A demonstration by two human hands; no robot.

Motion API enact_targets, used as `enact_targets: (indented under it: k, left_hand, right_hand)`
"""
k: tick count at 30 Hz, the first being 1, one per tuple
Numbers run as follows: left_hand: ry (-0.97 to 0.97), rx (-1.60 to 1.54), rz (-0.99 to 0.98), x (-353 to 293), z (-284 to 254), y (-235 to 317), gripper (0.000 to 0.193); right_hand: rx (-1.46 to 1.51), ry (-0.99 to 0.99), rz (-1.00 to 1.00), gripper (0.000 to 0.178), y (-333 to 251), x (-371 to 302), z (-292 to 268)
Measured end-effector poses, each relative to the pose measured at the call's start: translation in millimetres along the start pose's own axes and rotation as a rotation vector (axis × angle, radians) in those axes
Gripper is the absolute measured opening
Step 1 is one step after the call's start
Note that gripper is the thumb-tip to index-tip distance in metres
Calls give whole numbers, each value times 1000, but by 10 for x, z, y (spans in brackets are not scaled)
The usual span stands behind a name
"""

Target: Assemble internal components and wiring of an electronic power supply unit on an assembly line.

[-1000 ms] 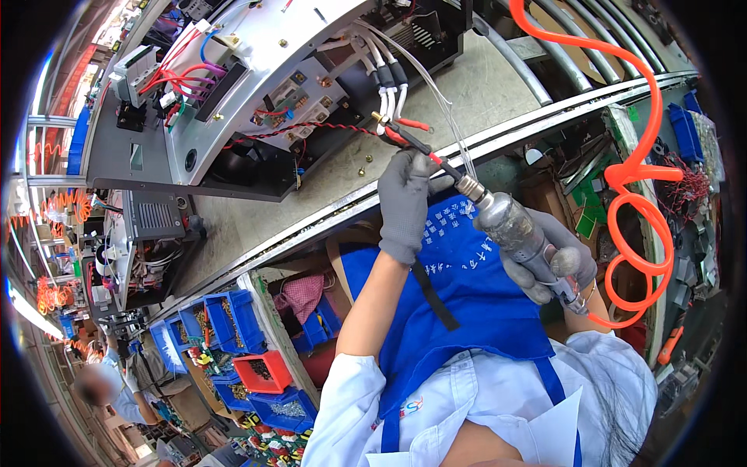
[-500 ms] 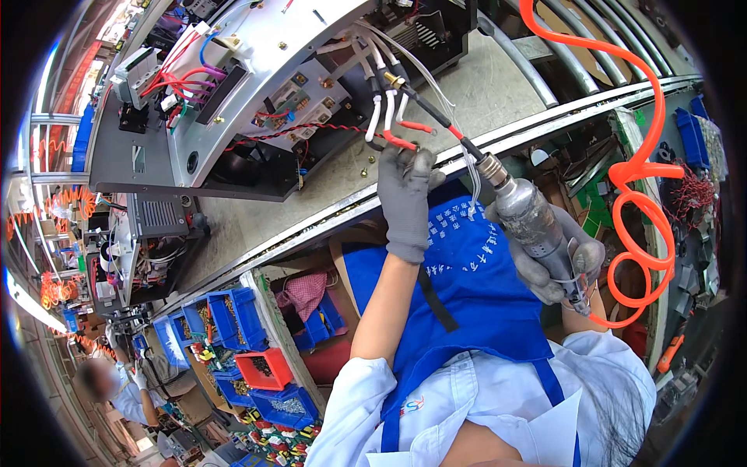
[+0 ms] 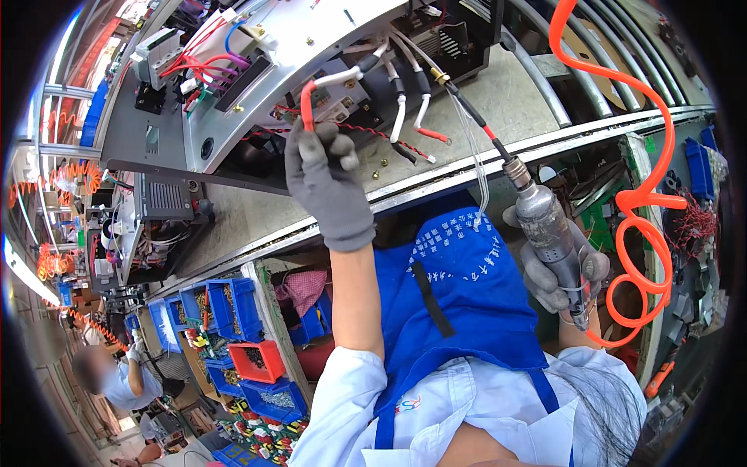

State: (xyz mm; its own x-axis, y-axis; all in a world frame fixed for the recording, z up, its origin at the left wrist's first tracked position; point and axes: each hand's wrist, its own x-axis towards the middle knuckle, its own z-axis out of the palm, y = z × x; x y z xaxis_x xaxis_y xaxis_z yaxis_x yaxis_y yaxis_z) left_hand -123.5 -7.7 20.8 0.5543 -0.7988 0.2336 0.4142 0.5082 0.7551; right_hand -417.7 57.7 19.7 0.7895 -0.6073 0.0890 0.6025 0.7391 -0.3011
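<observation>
Left grey-gloved hand (image 3: 331, 187), fingers closed on a red-sleeved white cable (image 3: 306, 103), has shifted left, singling it out before the open grey metal chassis (image 3: 272, 62); right grey-gloved hand (image 3: 542, 278) wraps a cylindrical silver power driver (image 3: 545, 218).

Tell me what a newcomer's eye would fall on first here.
Probably the bright orange hose, coiling down the right side to the power tool in the gloved right hand. Next might come the blue apron, low in the middle. Further up, the gloved left hand holds a red-ended white cable.
</observation>
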Motion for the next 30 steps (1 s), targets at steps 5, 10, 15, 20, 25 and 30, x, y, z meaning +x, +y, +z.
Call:
enact_targets:
  k: [5, 10, 15, 20, 25, 30]
  left_hand:
    - [-89, -447, -262, 340, 312, -274, 32]
    - [-440, -1285, -609, 421, 338, -293, 27]
    - [-118, -1263, -549, 130, 493, 80, 36]
    - [-172, -1026, -505, 158, 463, -207, 30]
    - [4, -448, -374, 314, 530, -479, 27]
    - [-74, -273, -249, 415, 552, -533, 31]
  right_hand:
    - [70, -55, -28, 101, 74, 76, 17]
    - [101, -108, -29, 107, 91, 93, 52]
    - [75, -117, -14, 106, 121, 160, 121]
    - [120, -149, 26, 114, 106, 181, 73]
    - [92, -224, 51, 115, 92, 217, 90]
    - [107, -266, 50, 115, 59, 278, 75]
